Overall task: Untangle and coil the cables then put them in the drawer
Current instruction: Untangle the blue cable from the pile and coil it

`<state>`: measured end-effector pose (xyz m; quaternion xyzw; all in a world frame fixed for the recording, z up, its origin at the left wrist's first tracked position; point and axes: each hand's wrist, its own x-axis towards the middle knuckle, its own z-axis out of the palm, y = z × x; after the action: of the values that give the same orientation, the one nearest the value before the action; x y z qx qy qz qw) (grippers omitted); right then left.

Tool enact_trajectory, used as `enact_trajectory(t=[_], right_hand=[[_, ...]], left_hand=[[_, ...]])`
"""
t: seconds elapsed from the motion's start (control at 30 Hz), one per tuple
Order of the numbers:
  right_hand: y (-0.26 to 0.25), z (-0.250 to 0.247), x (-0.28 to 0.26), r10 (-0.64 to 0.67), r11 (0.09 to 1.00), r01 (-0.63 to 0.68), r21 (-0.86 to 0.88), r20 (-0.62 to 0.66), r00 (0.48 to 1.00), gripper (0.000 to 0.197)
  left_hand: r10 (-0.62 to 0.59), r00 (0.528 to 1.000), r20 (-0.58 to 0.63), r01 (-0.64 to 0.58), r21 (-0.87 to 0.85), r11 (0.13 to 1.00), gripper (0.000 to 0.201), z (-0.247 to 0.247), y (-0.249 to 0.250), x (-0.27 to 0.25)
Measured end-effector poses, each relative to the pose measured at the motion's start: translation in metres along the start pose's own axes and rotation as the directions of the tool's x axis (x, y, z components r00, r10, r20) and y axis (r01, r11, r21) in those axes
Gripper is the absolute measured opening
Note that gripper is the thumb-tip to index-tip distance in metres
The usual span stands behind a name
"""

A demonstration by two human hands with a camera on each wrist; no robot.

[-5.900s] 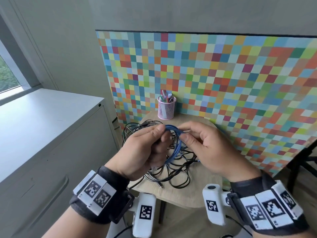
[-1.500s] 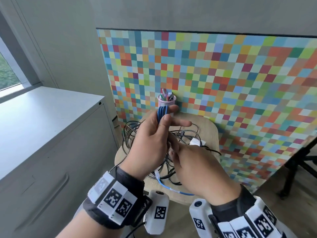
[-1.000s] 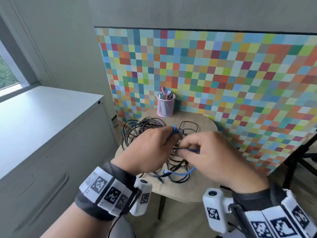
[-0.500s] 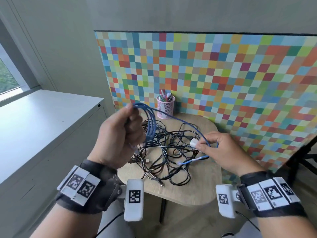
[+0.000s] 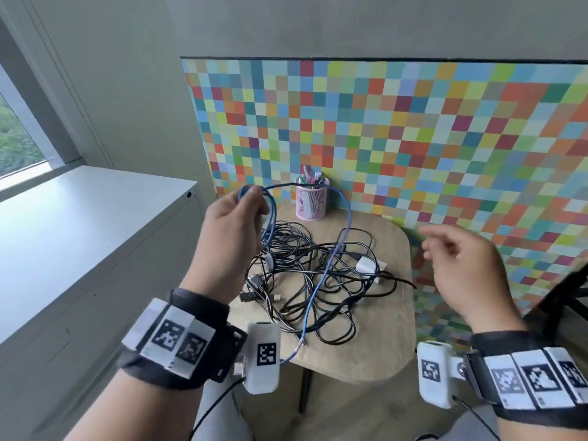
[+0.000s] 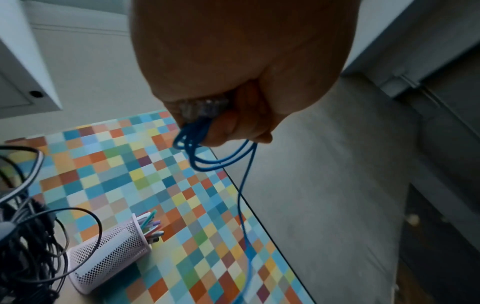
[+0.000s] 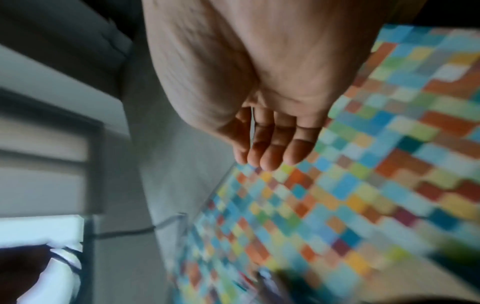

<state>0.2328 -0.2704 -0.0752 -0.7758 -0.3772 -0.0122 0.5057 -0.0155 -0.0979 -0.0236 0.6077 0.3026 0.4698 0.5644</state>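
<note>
Left fingers: we see them [image 6: 228, 125] curled round several loops of the blue cable [image 5: 348, 218], with a clear plug at its end tucked into the grip.
Left hand: our left hand [image 5: 230, 229] is raised above the left edge of the small table [image 5: 394, 351], gripping that blue bundle at its top.
Right fingers: we find them [image 7: 272, 148] loosely bent and holding nothing.
Right hand: our right hand [image 5: 467, 268] hangs in the air off the right side of the table, apart from every cable.
Blue cable: from the held loops one strand arcs up past the pen cup, drops into the pile, crosses it and trails toward the near table edge, where its other plug lies.
Black cables: a tangled heap [image 5: 305, 278] lies on the middle of the table, under and round the blue strand.
White adapter: it [image 5: 366, 265] sits on the right part of the heap.
Pen cup: the pink mesh cup [image 5: 311, 202] stands upright at the back of the table, against the checkered panel [image 5: 413, 138].
Cabinet: a pale grey unit [image 5: 79, 233] stands just left of the table; we cannot tell which part is the drawer.
</note>
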Motion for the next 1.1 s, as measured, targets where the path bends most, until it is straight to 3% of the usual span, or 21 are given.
enact_trajectory(t=[0.13, 0.23, 0.3, 0.37, 0.47, 0.53, 0.6, 0.67, 0.73, 0.83, 0.9, 0.93, 1.0, 1.1], right_hand=[[-0.053, -0.002, -0.001, -0.228, 0.954, 0.25, 0.162, -0.145, 0.963, 0.023], [-0.078, 0.021, -0.004, -0.43, 0.896, 0.43, 0.112, -0.025, 0.903, 0.044], [-0.082, 0.045, -0.005, -0.474, 0.878, 0.478, -0.002, 0.119, 0.872, 0.052], [-0.082, 0.063, -0.008, -0.435, 0.894, 0.447, -0.022, 0.191, 0.88, 0.043], [-0.078, 0.073, -0.016, -0.48, 0.869, 0.449, 0.206, 0.134, 0.867, 0.026], [-0.075, 0.075, -0.022, -0.506, 0.833, 0.456, 0.315, 0.096, 0.857, 0.02], [-0.068, 0.076, -0.026, -0.499, 0.809, 0.451, 0.377, 0.036, 0.866, 0.017], [-0.063, 0.076, -0.028, -0.407, 0.812, 0.349, 0.468, 0.026, 0.913, 0.015], [-0.065, 0.074, -0.029, -0.272, 0.79, 0.135, 0.598, 0.145, 0.951, 0.022], [-0.073, 0.074, -0.03, -0.068, 0.75, -0.227, 0.621, 0.414, 0.908, 0.037], [-0.076, 0.076, -0.031, 0.017, 0.814, -0.298, 0.498, 0.493, 0.87, 0.036], [-0.077, 0.076, -0.033, 0.02, 0.882, -0.247, 0.401, 0.491, 0.871, 0.036], [-0.081, 0.077, -0.04, -0.079, 0.989, 0.005, 0.149, 0.5, 0.863, 0.033], [-0.09, 0.078, -0.059, -0.241, 0.945, 0.324, -0.044, 0.578, 0.78, 0.013]], left_hand=[[0.059, 0.994, 0.087, -0.078, 0.225, 0.971, 0.038, 0.015, -0.006, -0.007], [0.051, 0.979, 0.199, -0.102, 0.254, 0.962, 0.043, 0.026, -0.002, -0.017], [0.001, 0.96, 0.279, -0.048, 0.164, 0.985, 0.046, 0.031, 0.003, -0.024], [-0.046, 0.929, 0.367, 0.045, 0.01, 0.999, 0.048, 0.03, 0.006, -0.029], [-0.107, 0.878, 0.466, 0.244, -0.245, 0.938, 0.047, 0.022, 0.012, -0.033], [-0.134, 0.876, 0.463, 0.328, -0.371, 0.869, 0.049, 0.014, 0.018, -0.033], [-0.112, 0.892, 0.438, 0.332, -0.467, 0.82, 0.048, 0.005, 0.022, -0.03], [-0.052, 0.889, 0.456, 0.31, -0.514, 0.799, 0.043, -0.003, 0.021, -0.026], [0.032, 0.849, 0.528, 0.307, -0.541, 0.783, 0.034, -0.007, 0.018, -0.024], [0.1, 0.786, 0.61, 0.329, -0.549, 0.768, 0.028, -0.002, 0.015, -0.027], [0.099, 0.785, 0.612, 0.31, -0.526, 0.792, 0.025, 0.005, 0.014, -0.031], [0.086, 0.802, 0.592, 0.289, -0.51, 0.81, 0.023, 0.009, 0.013, -0.032], [0.068, 0.854, 0.516, 0.203, -0.45, 0.869, 0.018, 0.016, 0.012, -0.033], [0.061, 0.901, 0.428, 0.012, -0.166, 0.986, 0.02, 0.02, 0.009, -0.031]])
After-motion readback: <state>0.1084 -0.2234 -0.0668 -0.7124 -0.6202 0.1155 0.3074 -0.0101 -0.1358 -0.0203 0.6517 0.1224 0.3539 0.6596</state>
